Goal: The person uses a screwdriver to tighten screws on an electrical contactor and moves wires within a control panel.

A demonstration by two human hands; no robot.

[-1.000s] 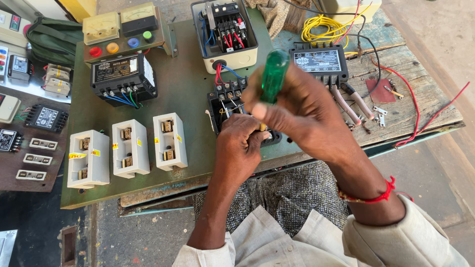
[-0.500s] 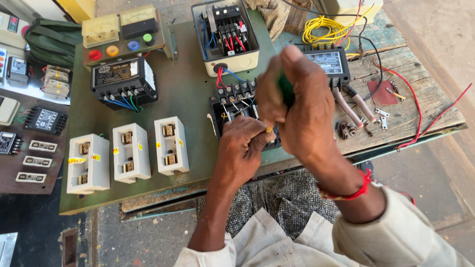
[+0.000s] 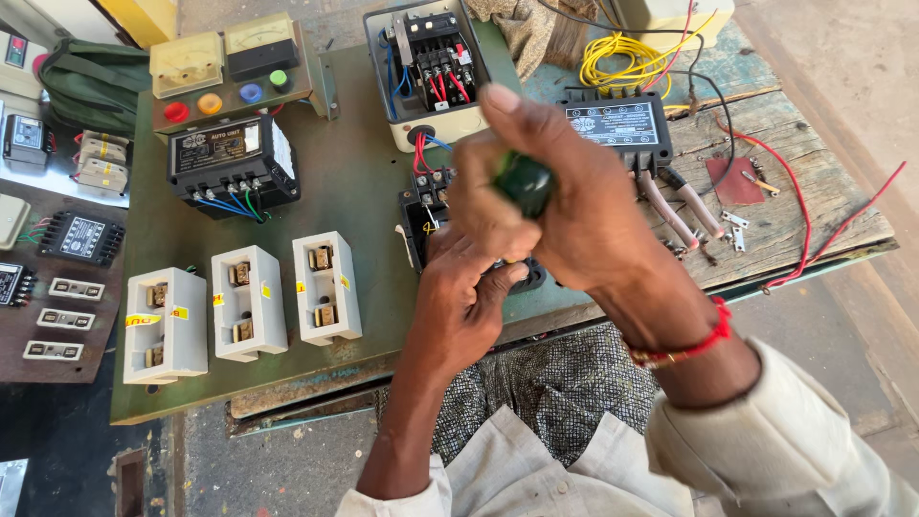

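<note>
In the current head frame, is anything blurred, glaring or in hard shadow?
Head view: bright, even daylight. The right hand and the green screwdriver handle look slightly motion-soft; the board's white fuse blocks are sharp. No harsh glare; the floor at lower left is dark.

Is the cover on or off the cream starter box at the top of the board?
Off. The cream box is open-fronted: its black contactor and red and blue wires are in plain view inside.
</note>
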